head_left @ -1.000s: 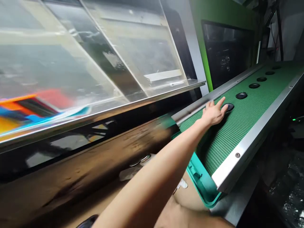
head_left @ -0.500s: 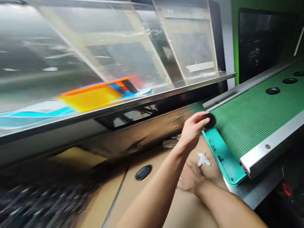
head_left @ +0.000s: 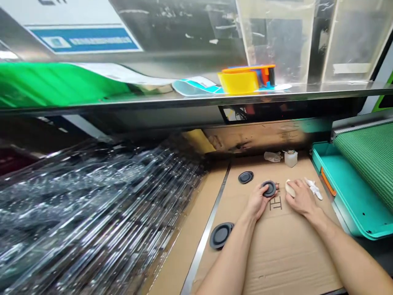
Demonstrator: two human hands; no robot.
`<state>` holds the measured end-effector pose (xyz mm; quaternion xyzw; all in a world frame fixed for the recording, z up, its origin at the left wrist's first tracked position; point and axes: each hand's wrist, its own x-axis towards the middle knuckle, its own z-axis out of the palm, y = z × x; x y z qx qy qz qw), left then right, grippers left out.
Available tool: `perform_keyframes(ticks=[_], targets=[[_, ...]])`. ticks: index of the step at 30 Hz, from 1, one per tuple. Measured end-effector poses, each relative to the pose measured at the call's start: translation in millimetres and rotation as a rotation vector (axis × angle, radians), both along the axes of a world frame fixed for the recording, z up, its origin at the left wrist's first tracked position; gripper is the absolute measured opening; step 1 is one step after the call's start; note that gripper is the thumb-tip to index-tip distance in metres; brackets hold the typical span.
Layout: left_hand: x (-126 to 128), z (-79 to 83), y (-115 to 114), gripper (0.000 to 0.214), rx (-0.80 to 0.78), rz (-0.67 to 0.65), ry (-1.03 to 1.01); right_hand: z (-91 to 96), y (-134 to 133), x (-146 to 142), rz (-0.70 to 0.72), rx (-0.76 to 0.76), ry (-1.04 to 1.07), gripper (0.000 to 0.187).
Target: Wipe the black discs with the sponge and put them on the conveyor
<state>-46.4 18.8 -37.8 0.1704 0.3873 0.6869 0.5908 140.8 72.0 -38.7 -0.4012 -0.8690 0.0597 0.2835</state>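
My left hand point(head_left: 258, 201) pinches a round black disc-shaped part point(head_left: 269, 188) with a raised rim, holding it over the cardboard point(head_left: 276, 250). Close by on the right, my right hand point(head_left: 302, 198) has its fingers bent round a small cream-coloured piece point(head_left: 290, 188), perhaps a folded cloth or pad; most of it is hidden. A crumpled white scrap point(head_left: 313, 188) lies just beyond the right hand's fingers. Two more black parts rest on the cardboard: a small one point(head_left: 246, 177) farther back, and a larger-looking one point(head_left: 220, 236) beside my left forearm.
A turquoise tray point(head_left: 353, 196) sits at the right, partly under the green conveyor belt point(head_left: 371, 155). A small translucent bottle point(head_left: 290, 158) stands at the back. Clear plastic-wrapped material point(head_left: 116, 217) fills the left. A metal shelf edge point(head_left: 184, 100) crosses above, with a yellow bin point(head_left: 239, 82) on it.
The view has swung left. My left hand has come from the conveyor's end to the cardboard with the black part. My right hand has risen from the cardboard beside the scrap and now holds the cream piece.
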Motion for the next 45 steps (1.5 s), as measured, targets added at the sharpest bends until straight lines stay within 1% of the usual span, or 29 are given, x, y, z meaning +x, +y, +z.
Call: perform_keyframes(ticks=[3,5,10,13,17,22,24,26,28,31,32,35,36,39,40,43,44,45], targets=[[-0.4,1.3,-3.3,0.024,-0.024,-0.075,-0.191,-1.8,4.1,-1.6,-0.044,0.067,0.176,0.037],[-1.1,3.1,-5.4,0.031,-0.034,-0.116,-0.275,1.1,1.2,-4.3,-0.042,0.093,0.256,0.036],[-1.0,5.0,-5.7,0.027,-0.039,-0.194,-0.286,7.9,-14.4,-14.9,0.116,0.078,0.351,0.035],[5.2,4.5,-1.3,0.027,0.001,-0.228,-0.271,4.6,-17.2,-19.2,0.148,0.059,0.343,0.037],[16.4,5.3,5.7,0.034,0.035,-0.228,-0.275,-1.9,-21.2,-24.9,0.069,0.090,0.329,0.041],[21.6,7.4,6.1,0.042,0.008,-0.246,-0.324,-3.8,-32.4,-41.9,0.104,0.128,0.184,0.040],[22.7,6.9,5.5,0.044,0.017,-0.216,-0.312,-2.6,-30.3,-48.6,0.040,0.128,0.143,0.042],[23.9,5.8,5.5,0.044,0.024,-0.188,-0.293,-1.7,-26.6,-52.7,-0.054,0.123,0.131,0.042],[24.8,4.8,5.4,0.044,0.005,-0.179,-0.285,-1.7,-25.4,-53.6,-0.093,0.124,0.111,0.044],[25.8,4.0,4.6,0.043,-0.015,-0.179,-0.292,-1.8,-27.3,-51.1,-0.015,0.124,0.051,0.045],[26.2,3.8,4.5,0.042,-0.012,-0.172,-0.287,-1.3,-27.4,-49.8,-0.016,0.118,0.039,0.045],[27.4,2.4,5.2,0.037,0.002,-0.121,-0.246,0.6,-24.6,-46.4,-0.118,0.094,0.046,0.043],[27.5,1.5,5.8,0.036,0.004,-0.109,-0.238,0.7,-23.6,-45.5,-0.112,0.093,0.047,0.044],[27.0,-1.3,7.3,0.036,0.018,-0.106,-0.240,-0.6,-21.1,-43.3,0.038,0.095,0.038,0.045],[26.6,-2.0,7.6,0.035,0.023,-0.109,-0.235,-0.9,-20.4,-42.6,0.042,0.086,0.044,0.045],[25.6,-2.9,7.5,0.031,0.038,-0.094,-0.200,0.6,-19.9,-41.1,-0.072,0.050,0.078,0.043],[25.4,-2.8,7.2,0.031,0.036,-0.094,-0.197,1.6,-20.9,-40.7,-0.070,0.049,0.078,0.042],[25.3,-2.7,7.0,0.031,0.031,-0.102,-0.205,2.7,-22.2,-40.2,-0.030,0.052,0.070,0.042]])
